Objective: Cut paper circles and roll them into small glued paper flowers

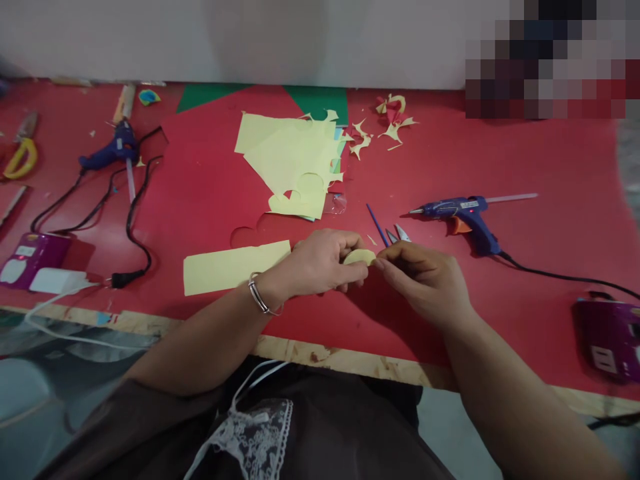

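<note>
Between thumb and fingers, my left hand [333, 262] holds a small rounded piece of yellow paper [360, 257] above the red table. My right hand [425, 277] pinches the right edge of that same piece with thumb and forefinger. Just beyond my right hand lie scissors [399, 233], their handles hidden behind the hand, and a thin blue stick [376, 223]. A strip of yellow paper [230, 268] lies flat by my left wrist.
Cut yellow sheets [285, 157] lie on red and green paper, with curled scraps [360, 140] beside them. A blue glue gun [465, 213] rests at right, its cord running toward a purple box [613, 337]. Another glue gun [115, 147] and yellow-handled scissors [23, 157] lie left.
</note>
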The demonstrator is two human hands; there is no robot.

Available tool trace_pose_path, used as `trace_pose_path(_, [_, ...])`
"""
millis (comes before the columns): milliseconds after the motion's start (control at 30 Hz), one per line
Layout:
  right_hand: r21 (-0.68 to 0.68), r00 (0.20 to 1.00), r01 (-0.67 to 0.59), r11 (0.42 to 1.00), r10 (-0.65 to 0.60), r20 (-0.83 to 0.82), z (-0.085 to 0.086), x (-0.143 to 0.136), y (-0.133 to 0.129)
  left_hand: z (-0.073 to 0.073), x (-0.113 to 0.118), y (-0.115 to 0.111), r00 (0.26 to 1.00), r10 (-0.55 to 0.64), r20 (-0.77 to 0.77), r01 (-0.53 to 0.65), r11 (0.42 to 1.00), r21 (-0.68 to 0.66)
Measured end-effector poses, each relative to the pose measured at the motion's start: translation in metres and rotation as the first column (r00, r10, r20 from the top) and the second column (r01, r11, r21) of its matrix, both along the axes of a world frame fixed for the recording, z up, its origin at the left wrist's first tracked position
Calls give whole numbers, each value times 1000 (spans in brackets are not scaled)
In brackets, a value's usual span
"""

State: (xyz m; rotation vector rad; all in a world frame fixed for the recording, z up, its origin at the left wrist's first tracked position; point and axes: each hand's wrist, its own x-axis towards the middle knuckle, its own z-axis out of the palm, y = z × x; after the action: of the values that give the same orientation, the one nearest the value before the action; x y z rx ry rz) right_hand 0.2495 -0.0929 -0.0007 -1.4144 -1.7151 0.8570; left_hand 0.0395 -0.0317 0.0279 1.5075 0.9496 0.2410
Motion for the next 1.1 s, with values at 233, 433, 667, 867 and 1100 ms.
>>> trace_pose_path(233, [26,999,53,998,-53,10,1,1,0,-2,-4,4,1000,22,9,-21,998,-57])
trace_pose_path(433, [-34,992,118,992,-119,-37,2,6,-1,-7,-22,19,999,-41,17,42,998,-54])
trace_pose_path(667, [6,996,-82,997,82,34,-1,9,2,-17,-13,19,968,28,250,-2,995,-102])
trace_pose_path(867, [253,978,-100,962,48,205,-3,5,0,-23,-4,13,962,58,268,20,960,-278])
trace_pose_path(1100, [522,912,-199,829,-38,408,-7,3,-5,-19,0,13,837,420,351,-236,855,-463])
